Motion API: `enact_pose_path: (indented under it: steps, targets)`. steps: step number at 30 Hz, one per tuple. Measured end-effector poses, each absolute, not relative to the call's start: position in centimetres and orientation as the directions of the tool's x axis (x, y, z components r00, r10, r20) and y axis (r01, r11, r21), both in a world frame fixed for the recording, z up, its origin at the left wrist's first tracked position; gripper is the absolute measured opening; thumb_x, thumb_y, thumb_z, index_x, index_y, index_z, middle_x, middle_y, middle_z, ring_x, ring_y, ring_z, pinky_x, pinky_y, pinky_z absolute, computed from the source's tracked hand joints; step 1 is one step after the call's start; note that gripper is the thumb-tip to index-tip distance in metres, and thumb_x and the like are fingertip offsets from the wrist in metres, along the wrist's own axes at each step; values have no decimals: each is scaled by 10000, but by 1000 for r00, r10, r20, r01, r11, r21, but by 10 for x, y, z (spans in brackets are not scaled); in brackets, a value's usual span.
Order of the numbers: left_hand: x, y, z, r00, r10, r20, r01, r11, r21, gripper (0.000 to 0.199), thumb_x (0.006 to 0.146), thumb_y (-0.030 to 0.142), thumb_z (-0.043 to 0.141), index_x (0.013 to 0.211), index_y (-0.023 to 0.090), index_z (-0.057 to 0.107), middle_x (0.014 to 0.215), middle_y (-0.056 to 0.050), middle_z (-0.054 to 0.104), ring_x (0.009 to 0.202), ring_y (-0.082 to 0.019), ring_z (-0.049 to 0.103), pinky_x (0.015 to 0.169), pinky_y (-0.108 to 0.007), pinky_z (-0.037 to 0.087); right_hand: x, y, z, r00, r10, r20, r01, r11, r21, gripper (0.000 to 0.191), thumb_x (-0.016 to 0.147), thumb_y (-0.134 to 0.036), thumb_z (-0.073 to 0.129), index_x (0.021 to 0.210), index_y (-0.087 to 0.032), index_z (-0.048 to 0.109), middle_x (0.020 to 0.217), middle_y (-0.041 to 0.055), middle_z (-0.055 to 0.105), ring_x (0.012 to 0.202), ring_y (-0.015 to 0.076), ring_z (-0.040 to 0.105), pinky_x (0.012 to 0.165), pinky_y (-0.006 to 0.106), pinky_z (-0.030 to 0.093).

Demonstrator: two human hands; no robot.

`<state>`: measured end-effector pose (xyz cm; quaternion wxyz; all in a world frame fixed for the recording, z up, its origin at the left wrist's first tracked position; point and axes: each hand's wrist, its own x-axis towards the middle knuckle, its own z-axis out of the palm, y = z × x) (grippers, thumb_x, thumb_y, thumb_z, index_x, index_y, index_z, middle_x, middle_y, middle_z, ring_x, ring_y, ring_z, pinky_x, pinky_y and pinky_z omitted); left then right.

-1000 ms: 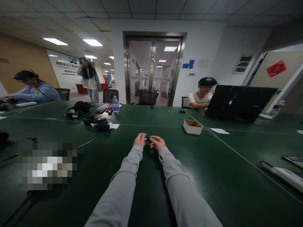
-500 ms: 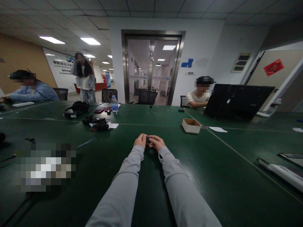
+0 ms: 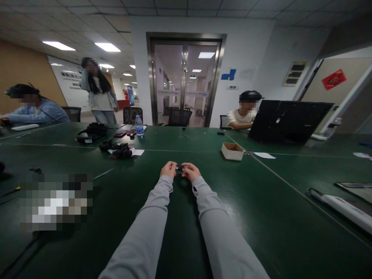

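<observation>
Over the green table [image 3: 247, 201], both my arms reach forward in grey sleeves. Pinched between my two hands is a small black object [image 3: 180, 167] with a lighter, shiny bit at its left end; its kind is too small to make out. My left hand [image 3: 168, 169] closes its fingertips on that left end. From the other side, my right hand [image 3: 191, 171] grips the dark end with thumb and fingers. Both hands are close to the tabletop, with a narrow gap between them.
An open small box [image 3: 232, 152] stands ahead to the right, before a black monitor [image 3: 290, 121]. Ahead left are black cables [image 3: 117, 149], a water bottle [image 3: 139, 126] and phones [image 3: 120, 133]. A white power strip [image 3: 345, 211] lies right. Other people sit or stand beyond.
My hands have drawn slightly apart, and more of the small black object and its shiny end shows between them. The whole view has shifted a little.
</observation>
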<state>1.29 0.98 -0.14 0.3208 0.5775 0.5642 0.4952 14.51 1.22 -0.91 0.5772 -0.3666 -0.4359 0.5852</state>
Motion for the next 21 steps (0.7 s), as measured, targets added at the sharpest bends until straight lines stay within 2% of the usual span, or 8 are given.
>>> enact_pose_path:
  steps: [2,6,10,14,19,21]
  targets:
    - [13,10,-1,-135,973,185,297,-138,945,271,777,393,412,814,195,593,420,42,470,391,-94,454,432,-193,350,143,11,-9,-41,996,82,-342,63,-937,263,502,-110,623,762,-146,598,581,-23,575,438,91,545,391,162,464]
    - [12,9,-2,-121,979,167,219,-138,966,204,731,276,472,883,191,578,505,48,513,372,-67,433,415,-180,347,143,10,-9,-35,995,94,-326,78,-942,277,496,-129,620,772,-145,601,595,-15,589,446,92,545,395,165,462]
    - [10,6,-3,-107,975,194,248,-163,955,224,762,311,424,804,181,601,436,46,452,394,-73,428,429,-176,341,145,10,-11,-68,992,106,-319,79,-944,282,491,-145,629,773,-145,609,591,-14,589,449,94,547,402,168,461]
    - [7,1,-1,-83,975,208,275,-178,945,215,719,248,461,875,193,598,554,39,528,419,-66,440,449,-181,359,146,10,-13,-73,991,109,-330,79,-941,298,483,-167,637,779,-146,614,593,-15,587,461,98,550,409,175,466]
    - [5,-3,-1,-54,973,225,338,-195,921,232,754,310,424,800,192,618,464,42,479,443,-85,456,456,-183,359,146,8,-16,-103,986,131,-319,92,-943,295,491,-169,631,784,-138,618,566,-17,577,464,101,542,413,182,466]
    - [6,-4,-1,-51,975,218,318,-191,929,220,742,298,437,818,194,615,492,41,499,442,-85,459,442,-181,358,146,7,-17,-106,985,139,-317,99,-943,292,497,-166,625,788,-139,619,559,-17,577,465,103,542,412,183,465]
